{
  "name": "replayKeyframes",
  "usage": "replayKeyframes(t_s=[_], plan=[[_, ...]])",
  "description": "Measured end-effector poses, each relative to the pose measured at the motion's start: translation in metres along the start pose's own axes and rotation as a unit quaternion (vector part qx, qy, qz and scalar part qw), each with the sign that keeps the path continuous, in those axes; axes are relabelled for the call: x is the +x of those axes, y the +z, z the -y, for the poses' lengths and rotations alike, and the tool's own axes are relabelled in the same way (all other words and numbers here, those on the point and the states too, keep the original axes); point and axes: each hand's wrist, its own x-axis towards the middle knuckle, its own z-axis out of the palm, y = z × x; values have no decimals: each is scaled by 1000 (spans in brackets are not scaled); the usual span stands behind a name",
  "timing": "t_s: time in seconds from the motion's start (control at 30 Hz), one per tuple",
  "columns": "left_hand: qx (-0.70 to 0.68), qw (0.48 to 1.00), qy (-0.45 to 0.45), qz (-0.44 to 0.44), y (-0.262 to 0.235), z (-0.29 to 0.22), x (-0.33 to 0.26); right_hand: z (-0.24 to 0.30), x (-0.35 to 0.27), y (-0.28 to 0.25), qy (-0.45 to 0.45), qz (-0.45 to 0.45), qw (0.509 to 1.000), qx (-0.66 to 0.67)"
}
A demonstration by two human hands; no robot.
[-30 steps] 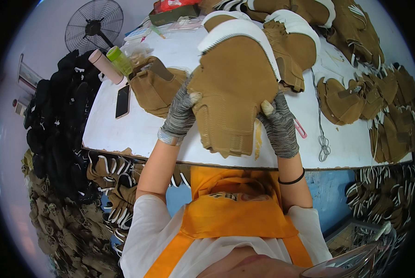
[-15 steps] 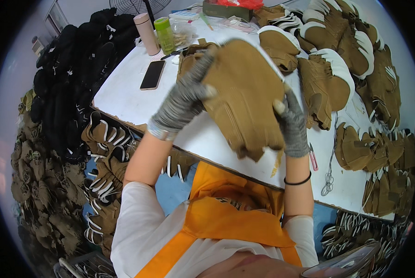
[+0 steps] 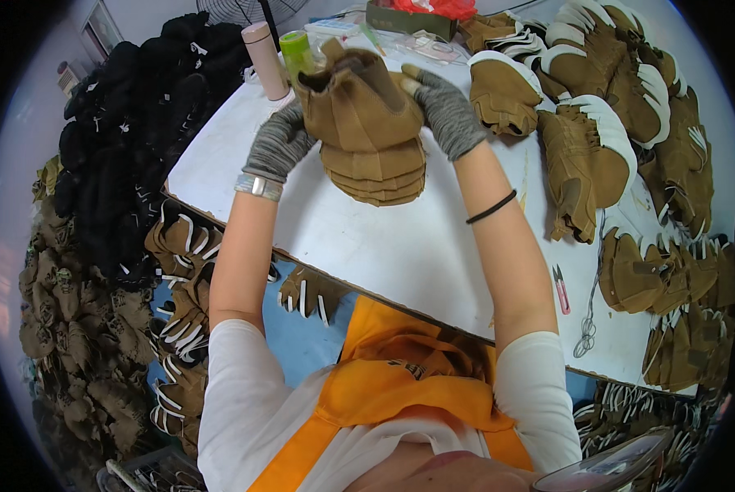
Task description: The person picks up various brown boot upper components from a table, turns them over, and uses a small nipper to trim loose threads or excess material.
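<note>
Counter (image 3: 367, 246), white, wide, slanting across the view; near edge dark and worn.

Heap of black goods (image 3: 162, 148) at the left, off the counter. Loose-looking; any spill toward the workplace would come from its uneven piling.

White-edged brown pieces (image 3: 609, 74) crowd the far right in several fanned groups. Nearest group leans; a nudge from the right elbow side could set it sliding.

Brown stack (image 3: 363, 115), layered, shoe-upper shaped, between the two hands over the far-left part of the counter. Opening faces up; lower layers fan out toward the person. Whether it bears on the counter or hangs just above: cannot tell. Chief risk, in my judgement: layers slipping out of line, caused by uneven pressure from the two sides.

Left hand (image 3: 279, 143), grey-gloved, grasping the stack's left side, fingertips hidden. Right hand (image 3: 445, 111), gloved likewise, at the stack's upper right, bare fingertips turned toward it; firm grip or mere contact, cannot tell. A weak hold there could let the stack tip.

Pink bottle (image 3: 265, 61) and green bottle (image 3: 296, 53) close behind the stack; a leftward swing could topple either.

Pink-handled snips (image 3: 562, 293) near the right forearm; a careless sweep could catch the points.

Coiled cord (image 3: 584, 334) just beside; could snag.
</note>
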Motion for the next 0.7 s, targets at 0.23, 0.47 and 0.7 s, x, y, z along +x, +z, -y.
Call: replayKeyframes(t_s=[0.23, 0.47, 0.7], plan=[[-55, 990, -130, 21, -12, -2, 24, -4, 7, -1, 62, -46, 997, -23], [65, 996, -27, 58, -22, -6, 37, 0, 29, -2, 52, 59, 989, 129], [-23, 987, -157, 18, -9, 1, 47, -46, 25, -15, 180, 26, 981, 66]])
